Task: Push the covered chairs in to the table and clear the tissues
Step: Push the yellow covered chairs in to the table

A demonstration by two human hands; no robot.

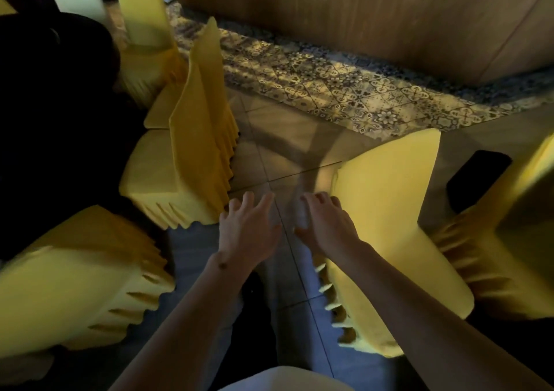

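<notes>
Several chairs in yellow covers stand around me. One chair [192,150] is at the left, its seat against the dark table [45,114]. Another [75,285] is at the lower left, and a third chair [389,210] stands at my right with its back towards me. My left hand [248,228] hovers over the floor between them, fingers spread and holding nothing. My right hand [326,222] is beside the right chair's back, fingers curled round a small white tissue [301,215].
Further yellow-covered chairs are at the top left [144,21] and far right [515,204]. A black object [476,180] sits on the floor between the two right chairs. Plain tiles [284,150] lie ahead, then a patterned strip [344,84] and a wooden wall [359,15].
</notes>
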